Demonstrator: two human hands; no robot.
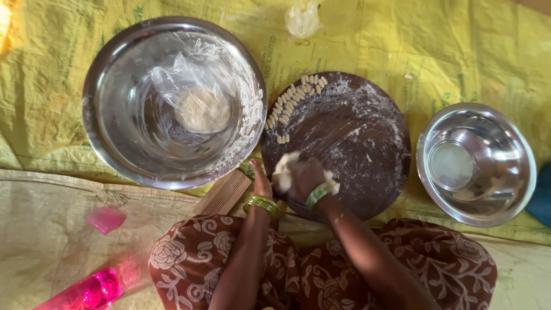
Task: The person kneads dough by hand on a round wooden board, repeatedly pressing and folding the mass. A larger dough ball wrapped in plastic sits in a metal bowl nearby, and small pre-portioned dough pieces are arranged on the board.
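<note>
Both hands, left hand (261, 185) and right hand (307, 179), are clutching dough (285, 170) at the near edge of the floured board (356, 149), while the big bowl (115, 143) is holding bagged dough (201, 109).

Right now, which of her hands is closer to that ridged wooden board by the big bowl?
The left hand. It sits right beside the ridged wooden board, while the right hand is farther off, over the round dark board, pressing dough.
</note>
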